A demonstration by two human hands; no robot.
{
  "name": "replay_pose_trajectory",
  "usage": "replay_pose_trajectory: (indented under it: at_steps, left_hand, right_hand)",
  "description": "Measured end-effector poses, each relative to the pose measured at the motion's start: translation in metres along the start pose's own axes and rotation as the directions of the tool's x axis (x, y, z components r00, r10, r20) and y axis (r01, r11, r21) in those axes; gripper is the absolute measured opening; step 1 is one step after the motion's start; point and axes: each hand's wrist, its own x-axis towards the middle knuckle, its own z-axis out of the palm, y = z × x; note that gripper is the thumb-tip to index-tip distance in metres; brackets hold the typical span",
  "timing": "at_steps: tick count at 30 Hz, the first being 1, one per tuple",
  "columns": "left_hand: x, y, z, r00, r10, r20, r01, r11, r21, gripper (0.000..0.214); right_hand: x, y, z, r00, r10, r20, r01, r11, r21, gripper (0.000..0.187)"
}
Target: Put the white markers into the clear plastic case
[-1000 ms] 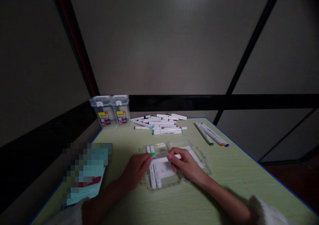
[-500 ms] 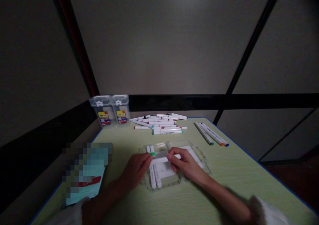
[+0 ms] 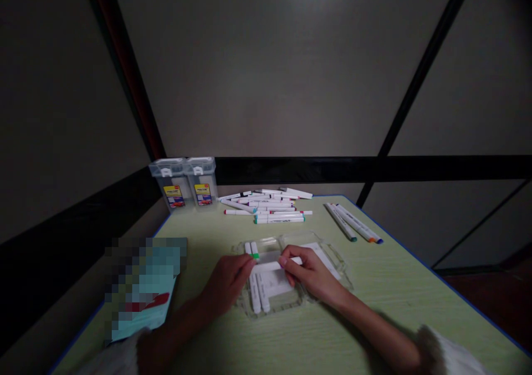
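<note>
Both hands hold one white marker crosswise over an open clear plastic case lying flat on the table. My left hand pinches its green-capped end. My right hand grips the other end with fingers curled around it. Two more white markers lie lengthwise inside the case, under the held one.
A pile of several white markers lies at the table's far side. Three markers sit apart at the right. Two upright clear marker boxes stand at the far left corner. A teal packet lies at the left edge.
</note>
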Motion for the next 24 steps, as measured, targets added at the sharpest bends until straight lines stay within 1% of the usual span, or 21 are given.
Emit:
replay_pose_trajectory:
  at_steps: [17, 24]
  left_hand:
    - [-0.0004, -0.0006, 0.0005, 1.0, 0.001, -0.001, -0.001, 0.999, -0.033, 0.035]
    - [-0.0006, 0.0009, -0.0011, 1.0, 0.009, -0.004, -0.009, 1.0, -0.003, 0.036]
  right_hand:
    - [-0.0001, -0.0007, 0.0, 1.0, 0.007, 0.005, -0.007, 1.0, 0.015, 0.036]
    - [-0.001, -0.0047, -0.0007, 1.0, 0.007, 0.012, -0.007, 1.0, 0.005, 0.035]
